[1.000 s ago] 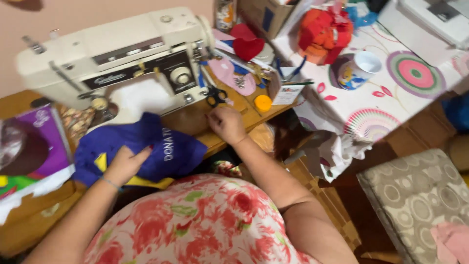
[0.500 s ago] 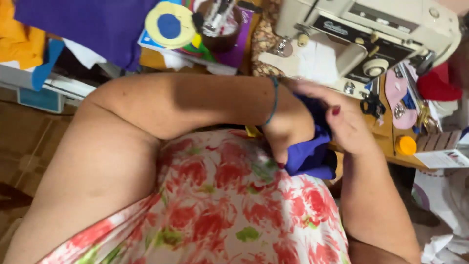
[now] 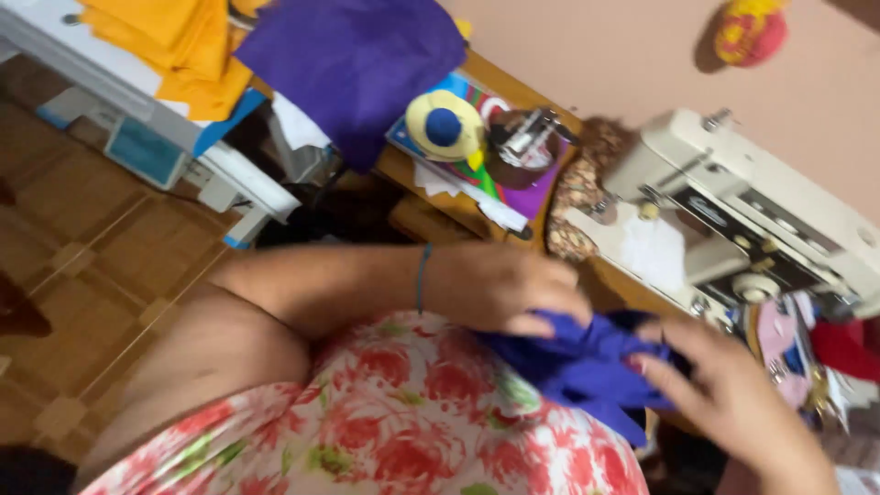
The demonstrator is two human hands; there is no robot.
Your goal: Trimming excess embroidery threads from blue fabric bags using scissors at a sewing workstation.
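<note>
A bunched blue cloth (image 3: 587,367) lies over my lap, against my red flowered dress. My left hand (image 3: 504,289), with a thin band on the wrist, rests on the cloth's left end and grips it. My right hand (image 3: 733,399) holds the cloth's right side with fingers curled into the folds. A cream sewing machine (image 3: 752,220) stands on the wooden table just beyond both hands.
A purple cloth (image 3: 353,55) and yellow-orange cloths (image 3: 179,46) lie on a white stand at upper left. A yellow round thing with a blue centre (image 3: 445,128) sits on colourful papers. Wooden floor (image 3: 101,275) lies at left. A red-yellow ornament (image 3: 750,32) hangs on the pink wall.
The view has swung left and tilted. The blue cloth came off the table onto my lap, and both hands now hold it close to my body.
</note>
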